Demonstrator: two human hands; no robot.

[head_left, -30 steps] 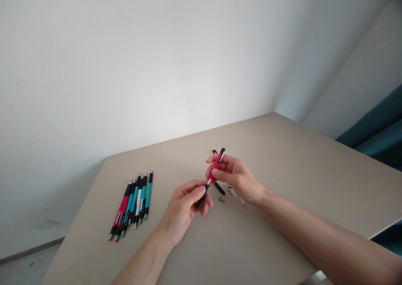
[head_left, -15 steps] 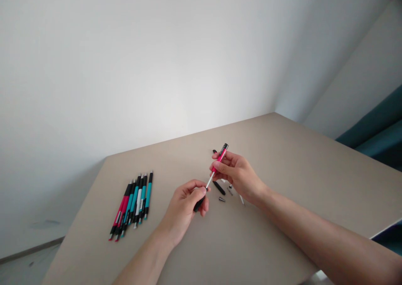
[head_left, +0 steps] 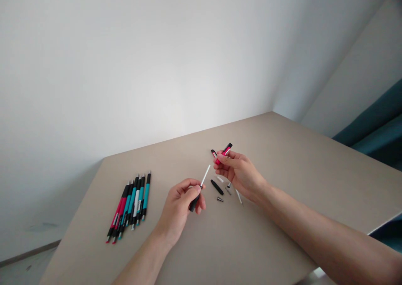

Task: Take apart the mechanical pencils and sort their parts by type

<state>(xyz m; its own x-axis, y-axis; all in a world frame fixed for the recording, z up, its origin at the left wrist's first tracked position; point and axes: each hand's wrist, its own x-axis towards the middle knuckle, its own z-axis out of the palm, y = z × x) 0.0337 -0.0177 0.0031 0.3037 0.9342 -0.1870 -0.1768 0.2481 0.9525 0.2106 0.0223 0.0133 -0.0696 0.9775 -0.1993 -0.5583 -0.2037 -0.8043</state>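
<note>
Left hand [head_left: 180, 207] sits low over the table [head_left: 282, 159], with its fingers curled narrow around a black grip section [head_left: 194, 202] that is pinched between thumb and forefinger. From my remote seat I see a row of pens [head_left: 128, 205] lying well apart to its left. The pink ones are at the left edge and the teal and black ones are beside them, all packed side by side.

A white refill [head_left: 205, 175] sticks out of the grip's upper end and tilts up to the right. Its free end is in the air and touches nothing.

Between the two hands, loose parts lie on the table. A short black piece [head_left: 216, 186] lies slanted, a small silver tip [head_left: 220, 199] sits just below it, and some tiny bits beside them are too small for me to make out. A thin white rod [head_left: 239, 197] lies near the heel of the right hand.

The right hand [head_left: 241, 174] is raised a little above the table and closed on a pink barrel [head_left: 225, 150]. Thumb and fingertips hold it, and its black end points up and to the right. The barrel and the refill are apart, with a clear gap between them. Just left of the barrel sits a short black-and-pink piece [head_left: 214, 153]; I cannot tell whether the two touch.
</note>
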